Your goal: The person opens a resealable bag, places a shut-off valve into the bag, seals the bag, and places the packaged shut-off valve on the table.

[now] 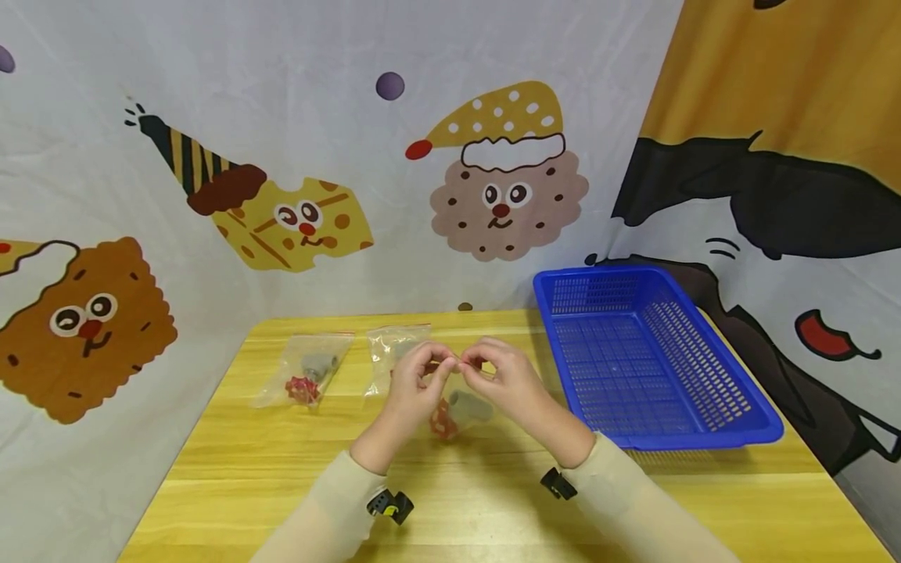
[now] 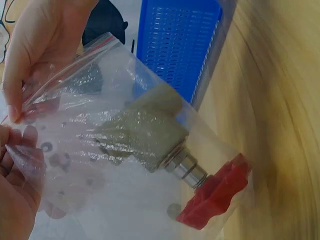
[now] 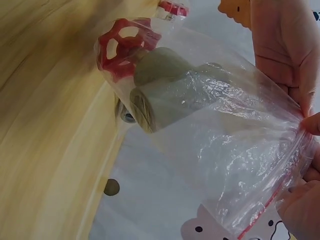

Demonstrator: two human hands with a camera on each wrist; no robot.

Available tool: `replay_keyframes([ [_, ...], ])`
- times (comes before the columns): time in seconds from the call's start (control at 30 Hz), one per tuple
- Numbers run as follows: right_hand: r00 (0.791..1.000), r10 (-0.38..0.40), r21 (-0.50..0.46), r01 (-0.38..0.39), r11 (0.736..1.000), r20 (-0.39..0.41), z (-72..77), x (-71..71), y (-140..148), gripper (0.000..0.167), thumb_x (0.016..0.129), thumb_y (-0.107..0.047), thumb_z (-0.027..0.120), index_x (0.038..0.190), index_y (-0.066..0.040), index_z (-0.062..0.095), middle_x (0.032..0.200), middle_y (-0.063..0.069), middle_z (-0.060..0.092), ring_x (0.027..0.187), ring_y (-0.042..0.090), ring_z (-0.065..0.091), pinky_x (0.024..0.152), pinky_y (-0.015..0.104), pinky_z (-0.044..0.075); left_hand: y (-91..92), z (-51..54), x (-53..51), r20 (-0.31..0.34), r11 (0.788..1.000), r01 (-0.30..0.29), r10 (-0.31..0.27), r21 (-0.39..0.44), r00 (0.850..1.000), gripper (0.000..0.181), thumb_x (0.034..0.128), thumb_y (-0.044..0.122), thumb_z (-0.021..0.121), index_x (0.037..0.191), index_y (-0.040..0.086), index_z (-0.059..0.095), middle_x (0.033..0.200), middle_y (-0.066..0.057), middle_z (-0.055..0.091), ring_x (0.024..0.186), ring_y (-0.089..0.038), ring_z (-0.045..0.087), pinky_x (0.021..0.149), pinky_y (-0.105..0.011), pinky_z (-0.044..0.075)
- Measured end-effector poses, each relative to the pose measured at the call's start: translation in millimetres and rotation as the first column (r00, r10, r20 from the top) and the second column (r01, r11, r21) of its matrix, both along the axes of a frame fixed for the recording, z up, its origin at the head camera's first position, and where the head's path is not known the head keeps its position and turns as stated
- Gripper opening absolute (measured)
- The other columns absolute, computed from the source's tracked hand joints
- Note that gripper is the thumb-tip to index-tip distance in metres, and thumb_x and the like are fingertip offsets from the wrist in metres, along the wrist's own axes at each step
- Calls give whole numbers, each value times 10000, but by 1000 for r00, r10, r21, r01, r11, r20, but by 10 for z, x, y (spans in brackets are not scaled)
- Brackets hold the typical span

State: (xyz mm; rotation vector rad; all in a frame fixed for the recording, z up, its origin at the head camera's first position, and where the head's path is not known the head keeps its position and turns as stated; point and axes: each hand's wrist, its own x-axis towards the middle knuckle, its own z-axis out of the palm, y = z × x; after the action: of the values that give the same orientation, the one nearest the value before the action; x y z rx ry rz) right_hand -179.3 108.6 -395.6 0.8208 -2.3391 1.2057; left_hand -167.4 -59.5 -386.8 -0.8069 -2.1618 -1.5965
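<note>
My left hand point(image 1: 415, 387) and right hand point(image 1: 508, 379) pinch the red-striped top of a clear zip bag point(image 2: 115, 75) between thumbs and fingertips, close together above the wooden table. A grey-green pipe valve point(image 1: 470, 406) with a metal stem and red handwheel point(image 2: 215, 192) hangs in the lower part of this bag. The right wrist view shows the valve body point(image 3: 170, 95) through the crinkled plastic. Beyond the hands lie two more zip bags: the left one point(image 1: 281, 367) contains a grey valve and red wheel; the other point(image 1: 383, 348) is partly hidden by my left hand.
A blue perforated basket point(image 1: 563, 352) stands on the right of the wooden table point(image 1: 211, 485). Behind the table hangs a cloth point(image 1: 317, 94) printed with cartoon figures.
</note>
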Motion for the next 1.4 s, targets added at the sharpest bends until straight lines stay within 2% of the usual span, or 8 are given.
replay_keyframes([
  [0.13, 1000, 10, 2, -10, 1000, 5, 3, 1, 10, 58, 864, -117, 676, 819, -82, 683, 798, -40, 632, 744, 73, 557, 664, 209, 511, 9, -10, 12, 22, 999, 9, -10, 52, 1000, 68, 906, -35, 575, 900, -96, 603, 860, -192, 619, 806, -315, 624, 762, -359, 575],
  [0.3, 999, 10, 8, -10, 1000, 32, 31, 10, 26, 54, 855, -112, 678, 818, -75, 690, 795, -36, 636, 739, 74, 563, 662, 220, 518, 10, -13, 17, 51, 995, -8, 3, 99, 999, 61, 900, -52, 572, 905, -109, 593, 858, -208, 609, 802, -305, 623, 788, -277, 565],
  [0.53, 999, 16, -4, -16, 1000, 32, 53, 12, 58, 38, 840, -96, 684, 811, -72, 689, 792, -29, 644, 737, 74, 577, 667, 235, 535, -1, -12, -13, 10, 986, -40, 38, 165, 999, 62, 895, -77, 564, 885, -138, 569, 782, -246, 602, 730, -345, 601, 670, -256, 560],
  [0.67, 999, 33, -13, -33, 999, 29, 35, 7, 85, 57, 823, -45, 689, 795, -94, 681, 784, -33, 642, 733, 71, 580, 667, 221, 533, -8, -24, -22, 23, 980, -48, 44, 195, 999, 64, 895, -82, 562, 879, -144, 564, 763, -260, 593, 712, -356, 594, 604, -270, 539],
  [0.9, 998, 36, 0, -36, 999, 57, 30, 22, 153, 89, 821, -36, 691, 798, -121, 678, 790, -52, 639, 742, 66, 573, 671, 216, 529, -10, -24, -11, 66, 968, -76, 62, 241, 996, 70, 899, -71, 565, 886, -138, 578, 777, -242, 613, 713, -209, 627, 652, -309, 567],
  [1.0, 998, 39, 5, -39, 999, 51, 26, 28, 178, 62, 830, -58, 689, 803, -113, 680, 792, -52, 641, 739, 67, 572, 667, 220, 532, -14, -23, -12, 60, 964, -73, 60, 254, 996, 66, 894, -75, 569, 883, -139, 578, 777, -251, 614, 713, -158, 628, 652, -260, 563],
  [1.17, 998, 39, 14, -40, 999, 41, 10, 36, 214, 42, 838, -83, 689, 796, -90, 686, 785, -59, 636, 731, 63, 570, 660, 220, 531, -10, -23, -13, 65, 959, -63, 47, 275, 997, 70, 891, -81, 571, 877, -149, 575, 776, -282, 606, 709, -159, 630, 626, -151, 524],
  [1.4, 1000, 13, 34, -14, 999, 12, -34, 44, 270, 102, 800, -31, 700, 783, -131, 687, 764, -70, 630, 709, 47, 562, 626, 222, 524, -4, -8, 0, 92, 954, -77, 52, 289, 994, 73, 899, -66, 567, 882, -135, 583, 774, -258, 609, 718, -133, 627, 686, -232, 556],
])
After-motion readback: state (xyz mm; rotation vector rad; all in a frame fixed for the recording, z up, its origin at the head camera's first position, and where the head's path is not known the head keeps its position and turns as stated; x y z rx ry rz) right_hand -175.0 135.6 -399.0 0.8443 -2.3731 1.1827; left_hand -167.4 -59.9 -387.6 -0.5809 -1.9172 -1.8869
